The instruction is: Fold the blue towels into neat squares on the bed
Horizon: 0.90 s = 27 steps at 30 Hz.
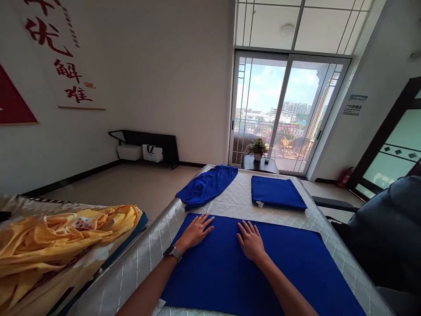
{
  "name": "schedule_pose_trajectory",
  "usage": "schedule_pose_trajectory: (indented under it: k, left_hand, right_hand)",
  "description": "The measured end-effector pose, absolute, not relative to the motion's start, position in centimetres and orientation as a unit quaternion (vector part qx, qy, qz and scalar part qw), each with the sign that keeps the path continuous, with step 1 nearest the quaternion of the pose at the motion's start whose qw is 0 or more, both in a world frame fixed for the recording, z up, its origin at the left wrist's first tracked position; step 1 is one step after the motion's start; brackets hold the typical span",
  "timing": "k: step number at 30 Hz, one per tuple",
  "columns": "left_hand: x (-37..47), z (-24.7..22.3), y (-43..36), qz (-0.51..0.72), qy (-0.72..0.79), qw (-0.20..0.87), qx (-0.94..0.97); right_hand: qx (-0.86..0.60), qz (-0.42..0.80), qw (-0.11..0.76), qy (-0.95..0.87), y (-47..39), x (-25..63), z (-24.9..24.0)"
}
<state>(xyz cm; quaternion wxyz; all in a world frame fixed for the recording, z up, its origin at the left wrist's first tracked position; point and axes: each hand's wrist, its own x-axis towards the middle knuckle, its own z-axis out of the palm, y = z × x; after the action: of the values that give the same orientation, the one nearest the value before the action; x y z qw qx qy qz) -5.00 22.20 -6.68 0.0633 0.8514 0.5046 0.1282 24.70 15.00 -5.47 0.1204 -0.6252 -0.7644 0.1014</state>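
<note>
A blue cloth (226,272) lies spread flat on the white quilted mattress (226,204) in front of me. My left hand (196,231) rests palm down near its far left corner, fingers spread, with a watch on the wrist. Toward the middle of the far edge, my right hand (251,240) presses flat on the same cloth, fingers stretched out. Beyond the hands, a neatly folded blue cloth (278,192) with a small white label sits at the right. A rumpled blue cloth (208,184) lies at the far left edge.
Yellow bedding (66,239) is heaped on the left. On the right stands a black padded chair (388,232). Past the mattress's far end, a potted plant (258,149) tops a small dark table (250,163) by the sliding glass door (258,101). A black rack (167,147) stands against the wall.
</note>
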Motion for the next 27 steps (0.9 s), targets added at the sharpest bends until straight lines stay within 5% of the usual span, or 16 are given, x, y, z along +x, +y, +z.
schedule_pose_trajectory:
  k: [15, 27]
  left_hand:
    - [-10.1, -8.1, 23.9, 0.145, 0.57, 0.024, 0.808]
    - [-10.0, -8.1, 23.6, 0.151, 0.574, 0.035, 0.804]
  right_hand:
    - [-0.824, -0.016, 0.046, -0.564, 11.6, 51.7, -10.2]
    - [-0.858, -0.07, -0.033, -0.507, 11.4, 49.0, -6.8]
